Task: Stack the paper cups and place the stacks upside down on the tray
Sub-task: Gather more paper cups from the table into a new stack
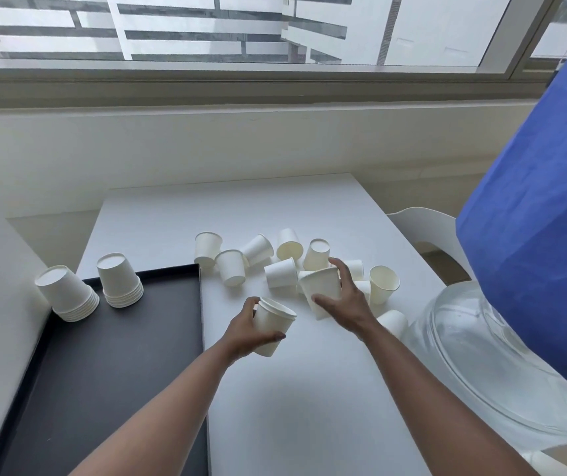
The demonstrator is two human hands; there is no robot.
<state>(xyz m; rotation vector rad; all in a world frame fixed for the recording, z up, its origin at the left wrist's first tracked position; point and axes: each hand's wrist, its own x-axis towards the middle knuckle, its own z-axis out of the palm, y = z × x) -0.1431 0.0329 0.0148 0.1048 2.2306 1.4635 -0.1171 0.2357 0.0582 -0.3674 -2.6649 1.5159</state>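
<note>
Two upside-down stacks (67,293) (120,280) on black tray (110,365), far end. Left hand (246,333) grips short nested stack (272,329) above white surface (309,407). Right hand (345,297) grips single cup (321,290). Loose cups (280,271) scattered behind, mostly tipped.

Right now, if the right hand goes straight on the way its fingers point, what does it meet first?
Probably the tilted cup just beyond the fingertips of the right hand, which grips a cup. Depth is unclear, so the loose cups beside it could come first.
</note>
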